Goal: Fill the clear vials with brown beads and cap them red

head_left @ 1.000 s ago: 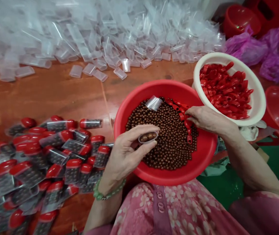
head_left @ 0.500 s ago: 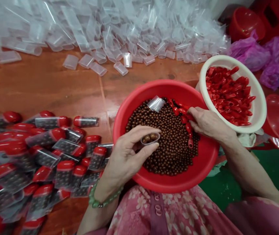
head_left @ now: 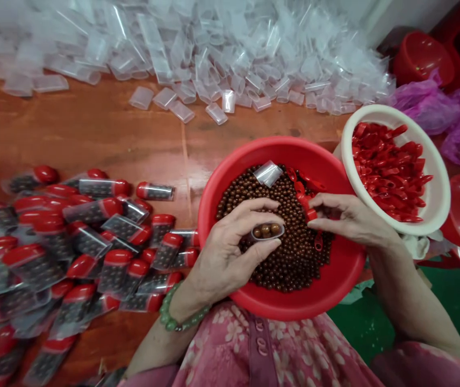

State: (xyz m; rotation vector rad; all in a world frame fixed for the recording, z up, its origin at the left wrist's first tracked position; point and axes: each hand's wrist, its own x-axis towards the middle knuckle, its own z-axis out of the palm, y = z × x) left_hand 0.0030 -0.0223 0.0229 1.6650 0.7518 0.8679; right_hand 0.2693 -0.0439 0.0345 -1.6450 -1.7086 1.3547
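My left hand [head_left: 230,247] is closed around a clear oval plastic tube [head_left: 280,231], its open end facing up with brown beads inside. Both hands are over a red basin [head_left: 294,310] that holds many small round brown beads [head_left: 290,269]. Between the thumb and fingers of my right hand [head_left: 346,217] is a red plastic cap [head_left: 311,214]. Other red caps [head_left: 299,188] lie on the beads just beyond it. Two or so empty clear tubes [head_left: 268,173] rest on the beads at the far side of the basin.
A cream tub [head_left: 444,199] full of red caps stands at the right. Filled tubes with red caps [head_left: 88,209] are heaped at the left of the wooden table [head_left: 105,134]. Clear tubes [head_left: 214,59] pile up along the back. Purple plastic bags [head_left: 427,105] lie far right.
My right hand has come nearer the left with a red cap pinched in its fingers. My left hand still grips the tube. The whole view has shifted slightly.
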